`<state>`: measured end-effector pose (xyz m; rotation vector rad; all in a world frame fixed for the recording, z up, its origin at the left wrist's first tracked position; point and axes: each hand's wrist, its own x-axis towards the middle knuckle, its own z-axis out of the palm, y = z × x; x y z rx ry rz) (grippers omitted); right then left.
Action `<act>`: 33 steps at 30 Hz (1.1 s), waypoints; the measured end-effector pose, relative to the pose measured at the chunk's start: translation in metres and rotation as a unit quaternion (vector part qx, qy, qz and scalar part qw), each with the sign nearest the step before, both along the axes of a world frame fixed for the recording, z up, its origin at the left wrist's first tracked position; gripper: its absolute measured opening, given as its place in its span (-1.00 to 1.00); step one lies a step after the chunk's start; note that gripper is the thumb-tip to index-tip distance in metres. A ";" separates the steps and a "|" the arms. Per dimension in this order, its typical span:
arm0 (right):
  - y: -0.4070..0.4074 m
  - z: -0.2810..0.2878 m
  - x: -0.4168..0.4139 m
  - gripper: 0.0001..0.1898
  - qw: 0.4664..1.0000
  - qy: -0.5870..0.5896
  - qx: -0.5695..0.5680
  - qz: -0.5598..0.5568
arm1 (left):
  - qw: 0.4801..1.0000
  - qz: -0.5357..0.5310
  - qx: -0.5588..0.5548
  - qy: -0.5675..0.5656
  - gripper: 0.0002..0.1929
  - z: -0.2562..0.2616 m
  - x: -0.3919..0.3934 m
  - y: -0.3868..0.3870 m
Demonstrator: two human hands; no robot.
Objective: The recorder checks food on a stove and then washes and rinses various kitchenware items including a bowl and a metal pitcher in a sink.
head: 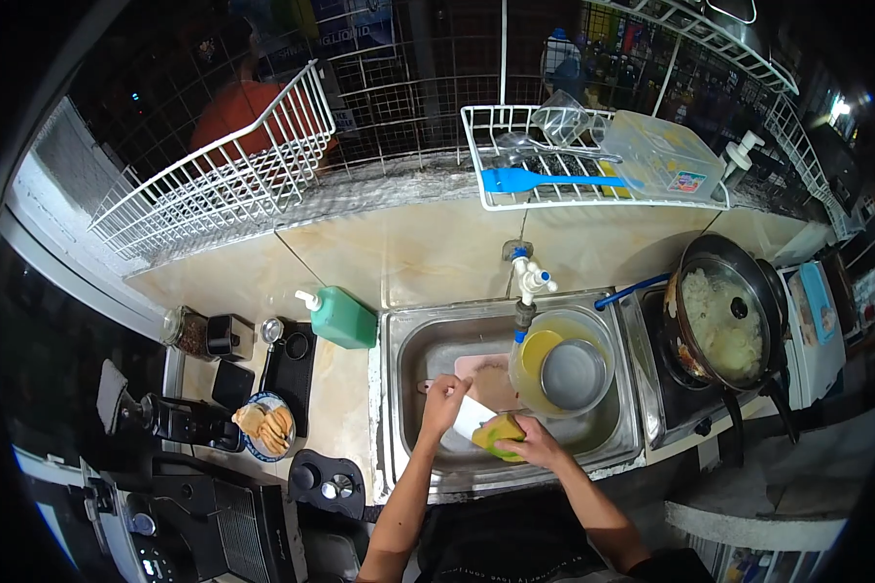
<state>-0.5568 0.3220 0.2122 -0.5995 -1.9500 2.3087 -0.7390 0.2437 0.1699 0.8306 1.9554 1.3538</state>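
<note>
Over the sink, my left hand grips one end of a flat white object; whether it is a blade or a small board is hard to tell. My right hand holds a yellow and green sponge against its other end. Beneath them a pink cutting board lies in the stainless steel sink. Just right of the board stands a clear plastic tub with a yellow item and a round metal pan inside. A white tap with blue parts hangs above the tub.
A green soap pump bottle stands left of the sink, near a plate of bread-like slices. At right, a lidded frying pan with food sits on a stove. Above, a white wire rack holds a blue brush and plastic container.
</note>
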 end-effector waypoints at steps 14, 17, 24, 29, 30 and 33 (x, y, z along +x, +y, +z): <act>0.013 -0.010 -0.048 -0.55 0.957 -0.084 0.240 -0.139 | 0.968 0.037 0.093 -0.229 -0.47 0.030 0.037 -0.016; -0.001 -0.058 -0.068 -0.59 0.934 -0.051 0.341 -0.095 | 0.994 0.055 0.049 -0.084 -0.53 0.044 0.039 0.006; 0.021 -0.054 -0.087 -0.89 0.871 -0.014 0.490 -0.044 | 0.981 0.159 0.065 -0.086 -0.50 0.004 0.035 -0.003; 0.018 -0.070 -0.076 -0.88 0.905 0.056 0.421 0.026 | 0.982 0.169 0.042 -0.074 -0.52 0.022 0.017 -0.001; 0.027 -0.068 -0.071 -0.90 0.866 0.021 0.487 0.109 | 0.986 0.153 0.027 -0.057 -0.53 0.026 0.018 -0.001; 0.040 -0.056 -0.094 -0.87 0.844 0.022 0.535 0.039 | 0.976 0.198 0.060 -0.065 -0.55 0.013 0.036 0.006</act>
